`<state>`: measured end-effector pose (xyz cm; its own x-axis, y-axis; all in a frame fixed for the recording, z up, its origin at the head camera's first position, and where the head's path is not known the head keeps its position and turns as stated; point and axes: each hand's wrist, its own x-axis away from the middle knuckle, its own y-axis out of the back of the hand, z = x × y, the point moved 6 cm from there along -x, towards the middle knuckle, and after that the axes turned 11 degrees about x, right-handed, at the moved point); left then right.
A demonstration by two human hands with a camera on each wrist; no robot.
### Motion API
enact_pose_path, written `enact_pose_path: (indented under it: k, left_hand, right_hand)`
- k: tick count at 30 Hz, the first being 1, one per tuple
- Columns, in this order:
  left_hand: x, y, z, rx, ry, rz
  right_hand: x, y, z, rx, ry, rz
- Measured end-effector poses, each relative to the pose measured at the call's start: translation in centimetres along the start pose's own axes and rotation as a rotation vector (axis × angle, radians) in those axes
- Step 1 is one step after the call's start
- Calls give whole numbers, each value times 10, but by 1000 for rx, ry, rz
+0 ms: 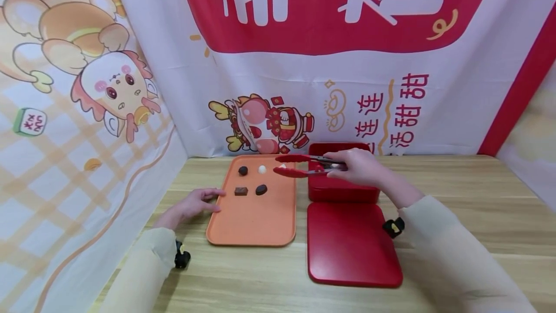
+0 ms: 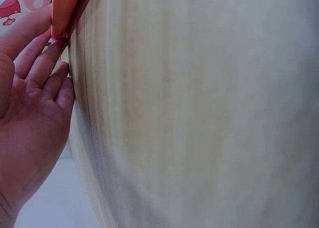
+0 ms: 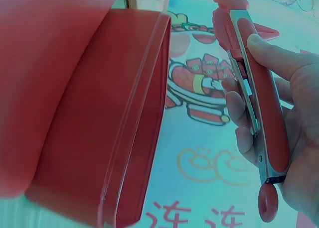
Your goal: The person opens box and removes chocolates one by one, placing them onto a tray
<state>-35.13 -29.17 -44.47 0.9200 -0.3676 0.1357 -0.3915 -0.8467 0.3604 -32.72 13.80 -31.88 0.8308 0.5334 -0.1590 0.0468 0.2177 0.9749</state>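
My right hand [image 1: 359, 167] grips a pair of red-tipped tongs [image 3: 264, 103], thumb on one arm and fingers on the other. Their tips are spread apart above the right edge of an orange tray [image 1: 252, 226], with a small white piece [image 1: 283, 165] showing between them in the head view. My left hand [image 1: 197, 203] touches the tray's left rim with its fingertips, the fingers fairly straight. On the tray lie a dark round chocolate [image 1: 243, 170], a white round piece [image 1: 262, 169], a brown square chocolate [image 1: 241, 191] and a dark oval chocolate [image 1: 261, 190].
Right of the tray stands an uncovered red box [image 1: 343, 194], partly hidden behind the tongs and right hand. Its flat red lid [image 1: 353, 245] lies in front of it on the wooden table [image 1: 456, 182]. A printed cloth [image 1: 269, 76] hangs along the back.
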Motion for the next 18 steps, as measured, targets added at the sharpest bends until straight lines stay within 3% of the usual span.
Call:
enact_pose_path:
  k: [10,18]
  left_hand:
    - [2,1,-2,-19,-5,-6]
    - [2,0,-4,-40,-16,4]
  right_hand:
    - [33,12,-32,24,-27,-77]
    - [54,22,-57,80,-101,-49]
